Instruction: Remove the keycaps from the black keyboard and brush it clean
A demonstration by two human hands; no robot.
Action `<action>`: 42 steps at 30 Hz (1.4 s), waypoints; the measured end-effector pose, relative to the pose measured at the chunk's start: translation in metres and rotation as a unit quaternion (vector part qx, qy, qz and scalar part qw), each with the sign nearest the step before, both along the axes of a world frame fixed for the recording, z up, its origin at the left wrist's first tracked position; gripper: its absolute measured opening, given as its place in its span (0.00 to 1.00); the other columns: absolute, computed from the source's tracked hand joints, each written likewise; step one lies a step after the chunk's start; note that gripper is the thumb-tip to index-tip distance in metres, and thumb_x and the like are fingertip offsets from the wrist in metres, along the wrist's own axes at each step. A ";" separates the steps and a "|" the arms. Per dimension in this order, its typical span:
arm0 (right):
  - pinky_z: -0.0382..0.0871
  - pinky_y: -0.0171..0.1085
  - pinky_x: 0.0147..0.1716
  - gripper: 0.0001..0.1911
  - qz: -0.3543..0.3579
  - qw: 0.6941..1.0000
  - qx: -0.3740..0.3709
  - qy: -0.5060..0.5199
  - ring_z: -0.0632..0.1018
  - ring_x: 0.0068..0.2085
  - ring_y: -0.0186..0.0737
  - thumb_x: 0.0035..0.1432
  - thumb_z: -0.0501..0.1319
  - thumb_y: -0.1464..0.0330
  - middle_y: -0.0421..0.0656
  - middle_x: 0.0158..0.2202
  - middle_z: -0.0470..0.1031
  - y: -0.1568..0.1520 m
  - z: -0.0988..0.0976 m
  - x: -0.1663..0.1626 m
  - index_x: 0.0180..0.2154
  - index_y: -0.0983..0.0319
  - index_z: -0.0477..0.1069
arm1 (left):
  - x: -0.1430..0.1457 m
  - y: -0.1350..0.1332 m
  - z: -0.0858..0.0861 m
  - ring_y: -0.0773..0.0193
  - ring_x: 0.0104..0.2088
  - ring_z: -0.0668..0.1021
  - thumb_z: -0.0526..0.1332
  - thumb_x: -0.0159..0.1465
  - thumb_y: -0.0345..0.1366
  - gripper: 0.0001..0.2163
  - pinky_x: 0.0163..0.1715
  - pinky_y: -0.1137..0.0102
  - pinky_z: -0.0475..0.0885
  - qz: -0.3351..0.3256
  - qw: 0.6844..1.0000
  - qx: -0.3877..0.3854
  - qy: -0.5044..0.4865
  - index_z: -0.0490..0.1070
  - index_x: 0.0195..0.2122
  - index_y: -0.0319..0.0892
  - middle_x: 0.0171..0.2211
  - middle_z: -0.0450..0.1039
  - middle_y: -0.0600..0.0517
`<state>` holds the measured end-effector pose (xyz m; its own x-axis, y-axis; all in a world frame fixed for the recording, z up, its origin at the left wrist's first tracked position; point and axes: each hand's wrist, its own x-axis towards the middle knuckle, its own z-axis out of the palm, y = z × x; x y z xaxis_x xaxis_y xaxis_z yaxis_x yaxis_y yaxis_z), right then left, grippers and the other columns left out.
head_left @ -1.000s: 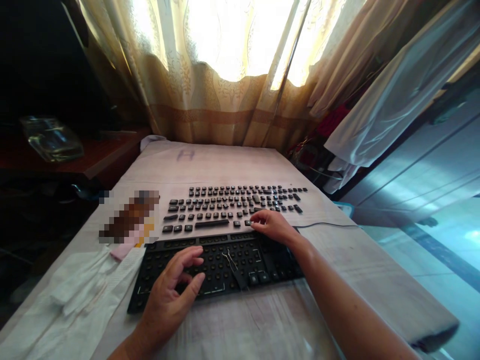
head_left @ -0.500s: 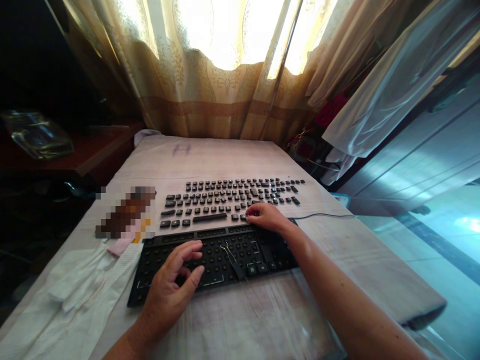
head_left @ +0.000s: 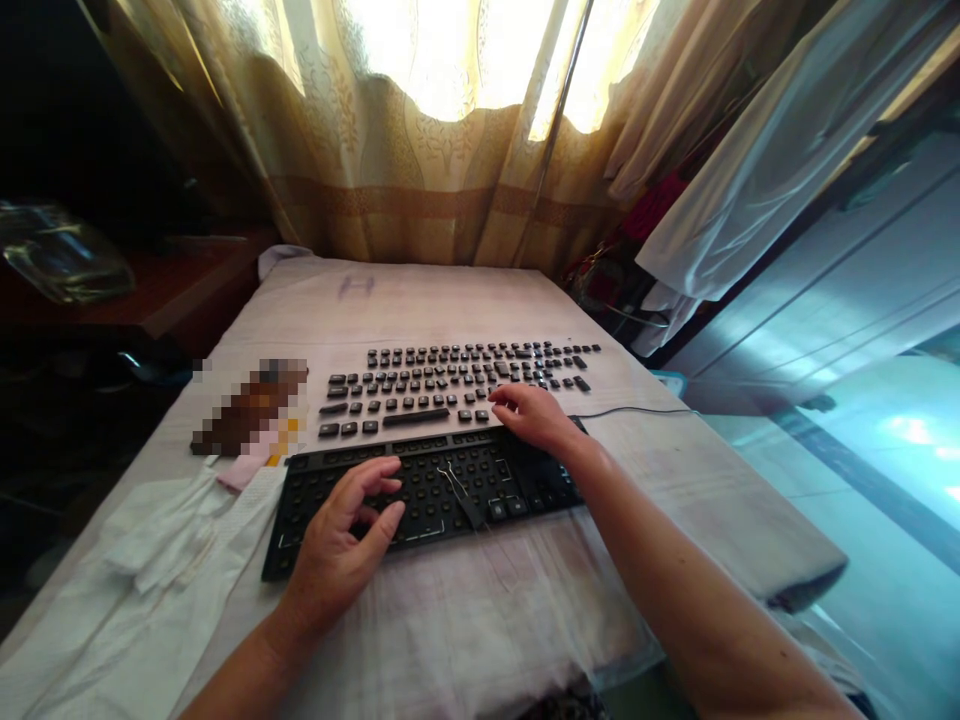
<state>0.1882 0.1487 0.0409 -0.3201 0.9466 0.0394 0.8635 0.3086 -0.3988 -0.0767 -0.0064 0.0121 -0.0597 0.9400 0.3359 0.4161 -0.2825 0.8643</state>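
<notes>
A black keyboard base [head_left: 420, 470] with most of its keycaps off lies across the table before me. My left hand [head_left: 349, 530] rests over its left part, fingers curved and apart, with nothing in them. Rows of loose black keycaps [head_left: 416, 385] are laid out behind the base, among them a long space bar [head_left: 415, 417]. Over the base's upper right, my right hand [head_left: 525, 412] reaches toward the front row, fingers bent and slightly apart, just right of two keycaps [head_left: 473, 415]. A wire keycap puller [head_left: 461, 492] with a dark handle lies on the base.
White cloth or paper [head_left: 180, 550] and a pixelated brown object [head_left: 255, 405] lie on the left side of the table. A cable [head_left: 637, 410] runs off to the right. Patterned curtains [head_left: 405, 190] hang behind the table, and a white garment [head_left: 742, 210] hangs at the right.
The view has shifted, so the table sits slightly higher in it. My right hand has moved a little right, away from the front-row keycaps. My left hand stays over the base.
</notes>
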 end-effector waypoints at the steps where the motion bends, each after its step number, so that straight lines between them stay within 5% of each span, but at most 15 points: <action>1: 0.71 0.38 0.46 0.12 0.009 1.000 0.014 0.001 0.80 0.44 0.42 0.63 0.61 0.73 0.45 0.44 0.82 -0.008 0.002 -0.001 0.45 0.59 0.80 | 0.000 0.000 0.000 0.60 0.41 0.83 0.63 0.63 0.38 0.15 0.31 0.72 0.80 0.000 1.000 0.000 0.001 0.75 0.52 0.48 0.48 0.78 0.47; 4: 0.70 0.37 0.44 0.13 0.115 0.992 0.048 -0.019 0.80 0.44 0.41 0.63 0.60 0.74 0.45 0.45 0.82 -0.036 0.009 -0.006 0.44 0.59 0.81 | 0.000 0.000 0.001 0.61 0.41 0.83 0.63 0.64 0.39 0.15 0.31 0.72 0.80 -0.002 1.000 0.006 0.009 0.74 0.52 0.47 0.47 0.78 0.47; 9: 0.66 0.33 0.34 0.16 0.329 0.934 0.070 -0.123 0.80 0.40 0.39 0.66 0.59 0.75 0.44 0.42 0.81 -0.072 0.021 -0.020 0.49 0.54 0.80 | 0.000 0.000 0.001 0.61 0.40 0.83 0.62 0.64 0.39 0.15 0.31 0.73 0.79 -0.001 1.000 0.016 0.023 0.74 0.52 0.46 0.46 0.79 0.47; 15: 0.62 0.35 0.28 0.09 0.403 0.872 0.074 -0.270 0.79 0.38 0.42 0.67 0.61 0.72 0.45 0.39 0.78 -0.074 0.034 -0.036 0.46 0.57 0.78 | -0.002 0.000 0.003 0.62 0.37 0.83 0.61 0.64 0.41 0.15 0.30 0.72 0.78 0.012 0.999 0.015 0.042 0.74 0.51 0.45 0.46 0.79 0.47; 22: 0.65 0.37 0.28 0.10 0.446 0.827 0.150 -0.308 0.76 0.36 0.41 0.70 0.56 0.72 0.48 0.41 0.77 -0.073 0.034 -0.034 0.41 0.61 0.76 | -0.002 0.002 0.002 0.61 0.37 0.83 0.60 0.64 0.41 0.16 0.29 0.72 0.78 0.020 0.998 0.032 0.056 0.74 0.51 0.44 0.45 0.80 0.47; 24: 0.66 0.37 0.30 0.09 0.442 0.836 0.163 -0.280 0.77 0.36 0.40 0.70 0.56 0.73 0.49 0.45 0.77 -0.073 0.032 -0.028 0.39 0.62 0.76 | -0.003 0.002 0.001 0.61 0.36 0.83 0.60 0.64 0.41 0.15 0.29 0.72 0.78 0.019 0.997 0.035 0.061 0.74 0.51 0.44 0.45 0.80 0.47; 27: 0.70 0.36 0.36 0.07 0.387 0.894 0.176 -0.142 0.78 0.39 0.40 0.68 0.58 0.75 0.49 0.45 0.78 -0.072 0.026 -0.013 0.41 0.62 0.75 | -0.003 0.002 0.000 0.61 0.37 0.83 0.60 0.65 0.42 0.15 0.30 0.71 0.78 0.017 0.997 0.036 0.067 0.74 0.51 0.45 0.45 0.80 0.47; 29: 0.71 0.36 0.36 0.04 0.286 0.944 0.166 0.007 0.78 0.37 0.39 0.67 0.59 0.73 0.46 0.38 0.78 -0.072 0.021 0.000 0.40 0.62 0.73 | -0.003 0.002 -0.001 0.60 0.38 0.83 0.60 0.65 0.42 0.15 0.30 0.70 0.79 0.016 0.997 0.037 0.071 0.74 0.51 0.45 0.45 0.79 0.47; 31: 0.71 0.35 0.34 0.02 0.166 0.962 0.121 0.179 0.77 0.33 0.37 0.65 0.62 0.69 0.41 0.32 0.76 -0.072 0.017 0.011 0.40 0.60 0.72 | -0.002 0.002 -0.002 0.60 0.38 0.83 0.60 0.64 0.42 0.15 0.30 0.70 0.79 0.015 0.996 0.037 0.077 0.74 0.51 0.45 0.45 0.79 0.47; 34: 0.72 0.35 0.29 0.13 0.068 0.917 -0.036 0.390 0.77 0.29 0.35 0.59 0.66 0.62 0.37 0.30 0.75 -0.076 0.010 0.024 0.43 0.59 0.70 | -0.002 0.002 -0.003 0.60 0.38 0.83 0.59 0.64 0.43 0.16 0.30 0.70 0.79 0.013 0.996 0.033 0.084 0.74 0.51 0.45 0.46 0.79 0.46; 37: 0.74 0.34 0.27 0.19 0.044 0.866 -0.169 0.469 0.78 0.28 0.35 0.52 0.71 0.59 0.37 0.29 0.76 -0.082 0.006 0.030 0.42 0.60 0.71 | -0.001 0.002 -0.004 0.60 0.38 0.83 0.59 0.64 0.43 0.16 0.30 0.70 0.79 0.011 0.996 0.027 0.090 0.73 0.51 0.45 0.46 0.79 0.46; 42: 0.72 0.30 0.22 0.20 0.004 0.838 -0.207 0.505 0.78 0.24 0.33 0.46 0.73 0.62 0.32 0.24 0.74 -0.094 -0.002 0.021 0.37 0.59 0.67 | 0.001 0.002 -0.004 0.59 0.38 0.83 0.60 0.64 0.43 0.16 0.31 0.69 0.79 0.013 0.995 0.024 0.097 0.73 0.51 0.45 0.46 0.79 0.46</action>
